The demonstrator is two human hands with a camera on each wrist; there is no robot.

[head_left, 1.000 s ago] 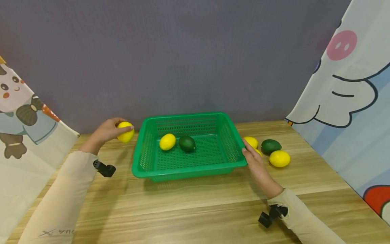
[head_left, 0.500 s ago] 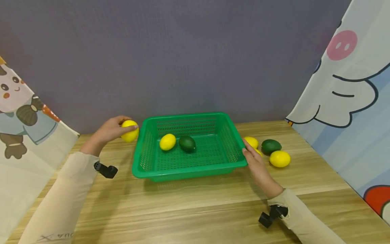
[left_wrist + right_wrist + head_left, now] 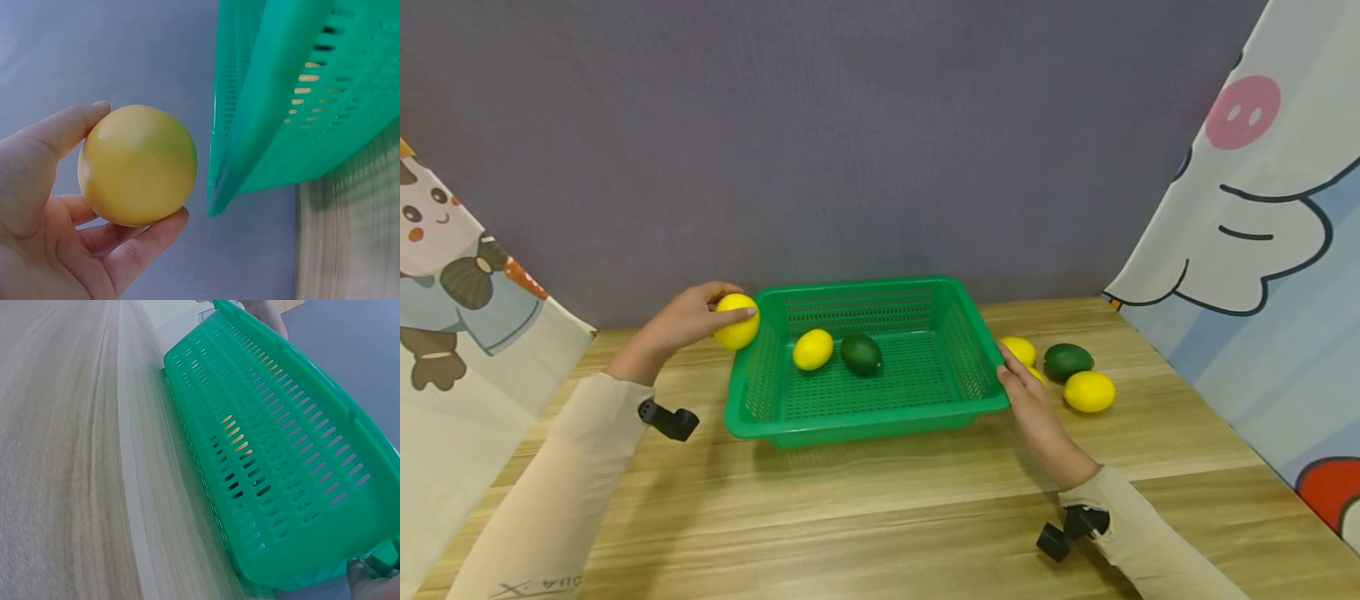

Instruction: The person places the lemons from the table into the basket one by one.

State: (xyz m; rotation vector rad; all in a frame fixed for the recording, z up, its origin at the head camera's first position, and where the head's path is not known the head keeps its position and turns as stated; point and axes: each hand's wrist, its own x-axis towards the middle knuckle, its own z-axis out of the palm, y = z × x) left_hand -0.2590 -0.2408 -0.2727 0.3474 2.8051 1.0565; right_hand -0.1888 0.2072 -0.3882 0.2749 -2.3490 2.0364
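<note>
My left hand [image 3: 685, 321] pinches a lemon [image 3: 737, 323] between thumb and fingers, raised at the left rim of a green plastic basket [image 3: 880, 419]. Up close in the left wrist view, the held lemon [image 3: 137, 165] is smooth and yellow with a greenish patch, apart from the basket rim [image 3: 269, 94]. Inside the basket lie another lemon [image 3: 812, 349] and a dark green avocado [image 3: 861, 354], side by side. My right hand [image 3: 1037, 421] grips the basket's right rim near its front corner; its thumb [image 3: 359, 575] shows in the right wrist view.
Right of the basket, on the wooden table [image 3: 865, 533], are a lemon [image 3: 1089, 392], an avocado [image 3: 1067, 361] and two more yellow fruits [image 3: 1019, 350], partly hidden by the right hand and rim. A grey wall [image 3: 850, 150] stands behind, with cartoon-printed curtains [image 3: 1247, 250] at the sides.
My left hand has carried the lemon rightward and slightly up, from left of the basket to its left rim. The right hand and the basket have stayed put.
</note>
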